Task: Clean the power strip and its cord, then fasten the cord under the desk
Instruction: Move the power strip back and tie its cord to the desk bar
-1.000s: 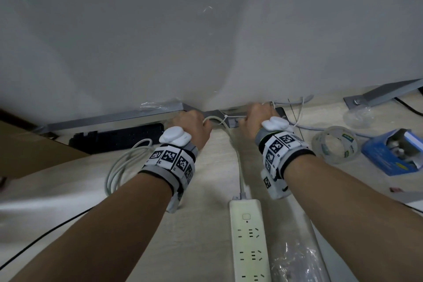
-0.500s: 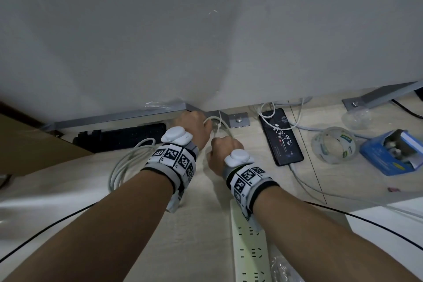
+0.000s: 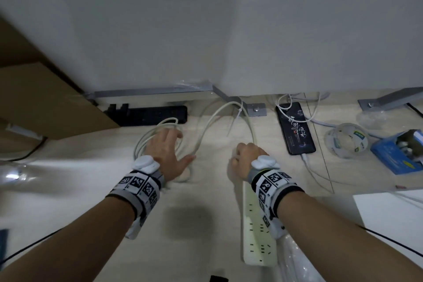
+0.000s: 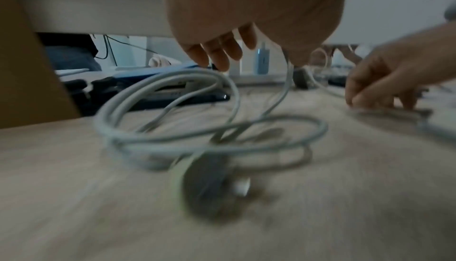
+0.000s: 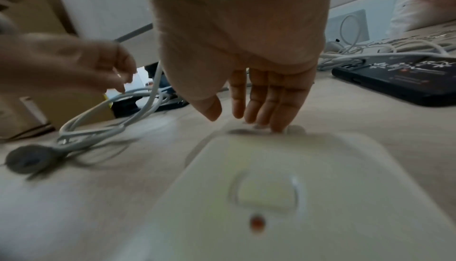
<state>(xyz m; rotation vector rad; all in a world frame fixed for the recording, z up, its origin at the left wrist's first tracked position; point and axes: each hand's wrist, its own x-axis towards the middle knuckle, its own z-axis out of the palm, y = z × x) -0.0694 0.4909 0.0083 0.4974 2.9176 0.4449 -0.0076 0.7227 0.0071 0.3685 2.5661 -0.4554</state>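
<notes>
- Power strip: a long, cream-white bar lying flat on the pale wood-grain worktop, in the near middle, its long side running near to far. Rows of socket slots show on its top face. In the right wrist view its far end carries a square rocker switch with a small reddish lamp just nearer than it.
- Cord: whitish-grey and round, it leaves the far end of the strip, arches up to a grey metal bracket at the far edge, where a thin white tie hangs around it, and comes back down to the left.
- There the cord lies in several loose loops on the worktop; a dark round plug rests at the near side of the loops, blurred.
- Left hand: palm down over the coil, fingers spread and relaxed just above the loops; whether they touch the cord I cannot tell.
- Right hand: at the far end of the strip, fingers nearly straight and close together, tips pressed down on the worktop where the cord joins the strip, holding nothing.
- Right of the strip: a black phone with a cable plugged in, then a roll of clear tape, then a blue box at the right edge.
- Far left, a black power strip lies along the far edge, beside a brown cardboard box.
</notes>
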